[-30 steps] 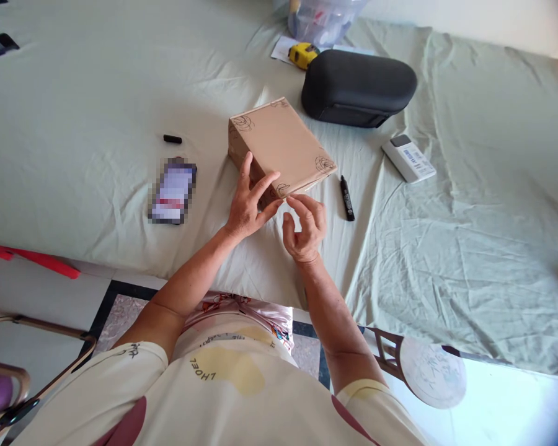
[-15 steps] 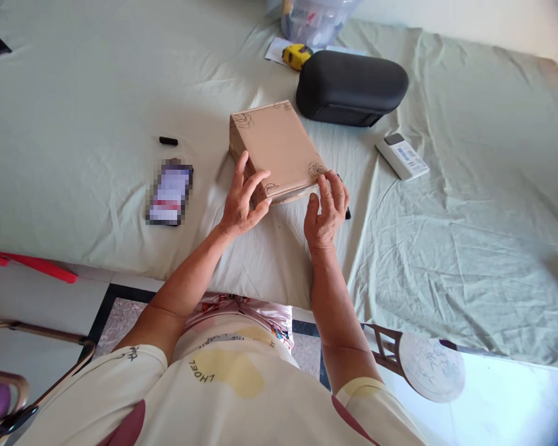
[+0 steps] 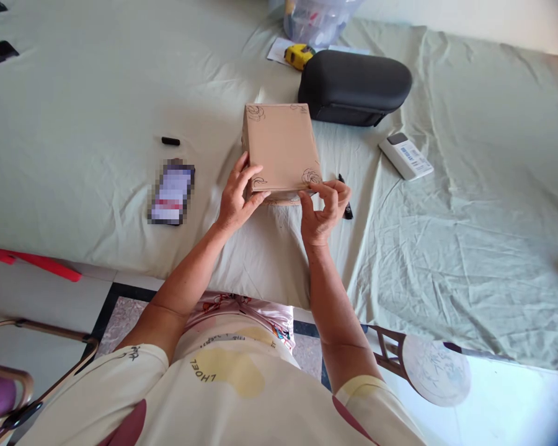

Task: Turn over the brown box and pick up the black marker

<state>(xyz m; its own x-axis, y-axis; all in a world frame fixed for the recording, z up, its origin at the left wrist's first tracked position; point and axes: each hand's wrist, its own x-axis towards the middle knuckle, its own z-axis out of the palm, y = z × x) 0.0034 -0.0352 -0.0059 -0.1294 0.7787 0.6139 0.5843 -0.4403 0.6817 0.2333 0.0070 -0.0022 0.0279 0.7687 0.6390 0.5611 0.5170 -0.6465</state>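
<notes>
**Cardboard box [image 3: 283, 144]: contact at both near corners**

Cloth-covered table [image 3: 88, 136]: pale green, wrinkled, most so at right.
Black case [image 3: 353, 87]: lying on the far side, just beyond the box and to its right.
Box: on the table, centre, near side toward the person; dark scribbles at the corners of its top face.
Left hand [image 3: 239, 193]: at the left near corner, fingers spread, one fingertip over the top face, thumb at the near edge.
Right hand [image 3: 323, 210]: at the right near corner, thumb and forefinger close together at the edge; whether they pinch it, cannot tell.
Phone [image 3: 172, 195]: left of the box, well apart, screen blurred.
White device [image 3: 407, 157]: right, near the case.
Yellow tape measure [image 3: 299, 56]: far, beside the case.
Black marker [image 3: 348, 212]: just right of the right hand, partly hidden by it.
Black cap [image 3: 170, 141]: left, just beyond the phone.
</notes>
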